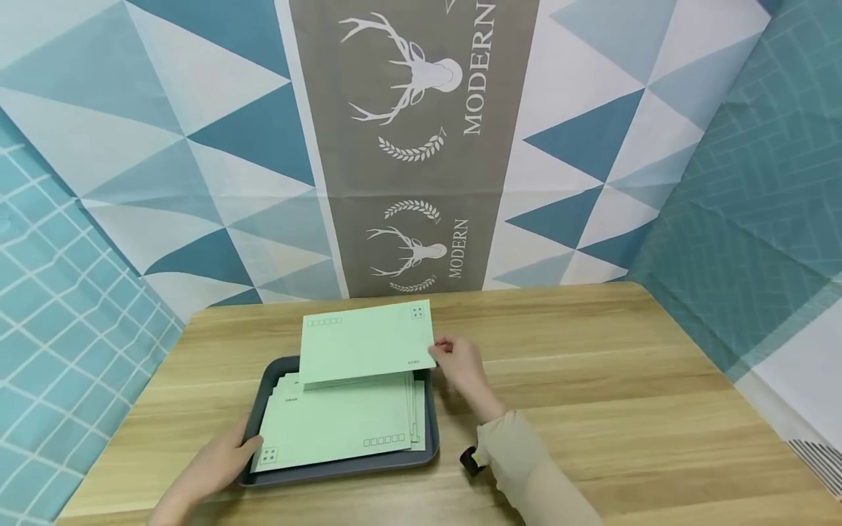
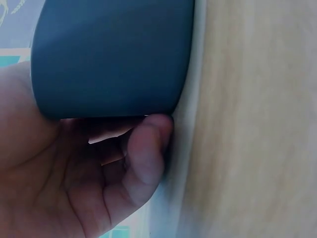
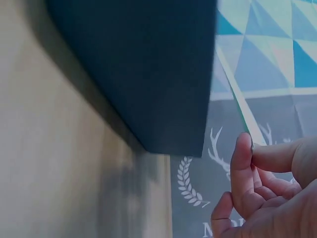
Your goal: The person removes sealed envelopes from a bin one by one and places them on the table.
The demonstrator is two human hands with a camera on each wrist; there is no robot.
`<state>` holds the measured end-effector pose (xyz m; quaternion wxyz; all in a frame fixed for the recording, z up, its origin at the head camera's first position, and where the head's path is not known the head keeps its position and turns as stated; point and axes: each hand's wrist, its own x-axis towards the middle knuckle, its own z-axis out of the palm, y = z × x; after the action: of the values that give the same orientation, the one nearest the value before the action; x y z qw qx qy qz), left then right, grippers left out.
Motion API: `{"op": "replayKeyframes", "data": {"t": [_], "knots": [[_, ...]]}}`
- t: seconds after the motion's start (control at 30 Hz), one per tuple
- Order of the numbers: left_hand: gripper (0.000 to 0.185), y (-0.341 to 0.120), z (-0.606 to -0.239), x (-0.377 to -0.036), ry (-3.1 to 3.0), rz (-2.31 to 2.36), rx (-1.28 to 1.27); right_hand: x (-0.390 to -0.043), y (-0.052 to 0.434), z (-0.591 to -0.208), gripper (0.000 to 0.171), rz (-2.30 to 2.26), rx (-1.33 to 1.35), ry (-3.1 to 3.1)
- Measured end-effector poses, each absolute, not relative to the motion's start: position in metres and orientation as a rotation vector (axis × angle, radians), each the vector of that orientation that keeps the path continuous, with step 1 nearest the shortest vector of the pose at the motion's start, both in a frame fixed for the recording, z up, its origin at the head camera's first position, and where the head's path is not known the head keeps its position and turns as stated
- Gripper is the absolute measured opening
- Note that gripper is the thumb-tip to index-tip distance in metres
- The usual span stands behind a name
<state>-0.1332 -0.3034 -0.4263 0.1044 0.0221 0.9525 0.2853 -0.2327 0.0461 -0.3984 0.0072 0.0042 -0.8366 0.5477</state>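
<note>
My right hand (image 1: 460,365) pinches the right edge of a pale green envelope (image 1: 368,340), which is raised above the back of a dark grey tray (image 1: 355,470). In the right wrist view this envelope (image 3: 242,106) is a thin strip between thumb and fingers. More pale green envelopes (image 1: 332,427) lie overlapping in the tray, their left ends fanned out. My left hand (image 1: 220,460) holds the tray's left side, thumb at the rim. Seen from the left wrist, the fingers of the left hand (image 2: 109,173) curl against the tray's wall (image 2: 114,59).
The tray stands on a wood-grain table (image 1: 605,394), left of its middle. Behind the table rises a patterned backdrop (image 1: 414,168) with deer heads and triangles. A small black object (image 1: 471,462) is at the right sleeve's cuff.
</note>
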Motion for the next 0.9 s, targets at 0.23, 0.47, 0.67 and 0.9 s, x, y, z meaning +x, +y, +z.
{"op": "replayKeyframes", "data": {"t": [0.23,0.47,0.67,0.9], "knots": [[0.054,-0.303,-0.425,-0.134,2.823,0.835,0.068,-0.264,0.048,-0.392,0.022,1.835,-0.055,-2.550],[0.053,-0.302,-0.424,-0.134,2.817,0.852,0.049,-0.288,0.042,-0.394,0.022,1.850,-0.142,-2.548],[0.050,-0.299,-0.424,-0.132,2.840,0.863,0.058,-0.301,0.035,-0.402,0.021,1.790,-0.219,-2.572],[0.052,-0.301,-0.425,-0.131,2.811,0.863,0.027,-0.303,0.026,-0.416,0.020,1.777,-0.261,-2.575]]}}
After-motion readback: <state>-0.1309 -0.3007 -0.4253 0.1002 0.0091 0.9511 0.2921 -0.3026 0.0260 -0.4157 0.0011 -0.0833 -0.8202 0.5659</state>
